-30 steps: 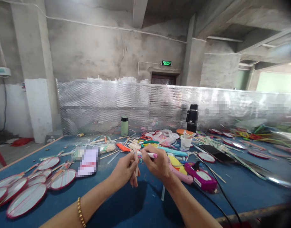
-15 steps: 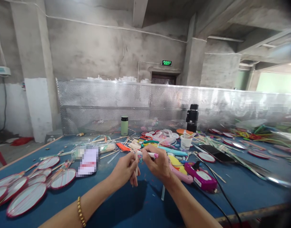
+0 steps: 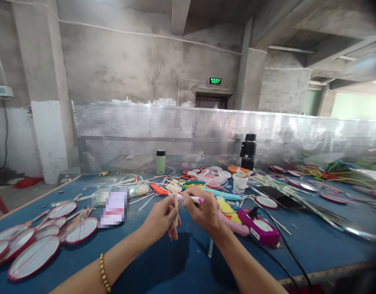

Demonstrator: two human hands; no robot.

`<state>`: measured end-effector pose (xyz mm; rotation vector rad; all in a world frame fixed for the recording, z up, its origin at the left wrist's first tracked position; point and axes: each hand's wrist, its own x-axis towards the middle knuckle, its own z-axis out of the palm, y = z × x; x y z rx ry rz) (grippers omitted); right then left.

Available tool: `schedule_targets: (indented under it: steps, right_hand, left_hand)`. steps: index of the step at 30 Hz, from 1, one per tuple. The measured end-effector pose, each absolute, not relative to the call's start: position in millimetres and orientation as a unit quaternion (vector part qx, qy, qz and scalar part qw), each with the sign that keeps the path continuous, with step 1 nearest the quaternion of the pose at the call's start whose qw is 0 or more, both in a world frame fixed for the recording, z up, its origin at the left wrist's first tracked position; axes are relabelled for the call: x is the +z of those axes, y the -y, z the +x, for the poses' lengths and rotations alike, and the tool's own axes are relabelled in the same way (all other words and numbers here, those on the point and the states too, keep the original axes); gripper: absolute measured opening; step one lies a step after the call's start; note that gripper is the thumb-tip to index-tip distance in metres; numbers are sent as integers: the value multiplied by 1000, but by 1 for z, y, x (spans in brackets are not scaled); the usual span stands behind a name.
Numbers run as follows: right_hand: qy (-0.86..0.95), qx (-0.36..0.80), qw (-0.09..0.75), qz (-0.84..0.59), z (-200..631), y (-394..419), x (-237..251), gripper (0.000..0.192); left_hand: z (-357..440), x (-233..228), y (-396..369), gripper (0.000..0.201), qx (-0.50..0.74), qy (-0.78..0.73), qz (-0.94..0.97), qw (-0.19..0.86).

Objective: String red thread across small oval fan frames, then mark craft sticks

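A thin, pale wooden stick (image 3: 176,210) stands nearly upright in my left hand (image 3: 162,217), whose fingers are closed around it. My right hand (image 3: 203,208) pinches a white pen with a pink end (image 3: 194,199), its other end pointing left at the stick. Whether the pen tip touches the wood I cannot tell, as fingers hide part of it. Both hands are held just above the blue table (image 3: 157,269). Past them lie an orange tool (image 3: 159,189) and a pile of wooden sticks (image 3: 175,187). A pink glue gun (image 3: 233,225) rests right of my right hand.
Round red-rimmed paddles (image 3: 34,258) overlap at the left, near a blurred purple phone-like object (image 3: 114,208). A purple device (image 3: 260,228) with black cables sits at the right. Further back stand a green bottle (image 3: 160,163), a paper cup (image 3: 240,183) and a black flask (image 3: 248,153).
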<state>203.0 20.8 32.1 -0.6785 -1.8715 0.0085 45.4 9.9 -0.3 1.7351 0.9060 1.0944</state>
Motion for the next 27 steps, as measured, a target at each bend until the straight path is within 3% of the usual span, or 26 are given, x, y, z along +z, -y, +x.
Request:
schedule_targets:
  steps: [27]
  right_hand:
    - [788,14,543,-289,202,-18,33,25]
  left_hand:
    - [44,-4,-12,26,440,-361,705,423]
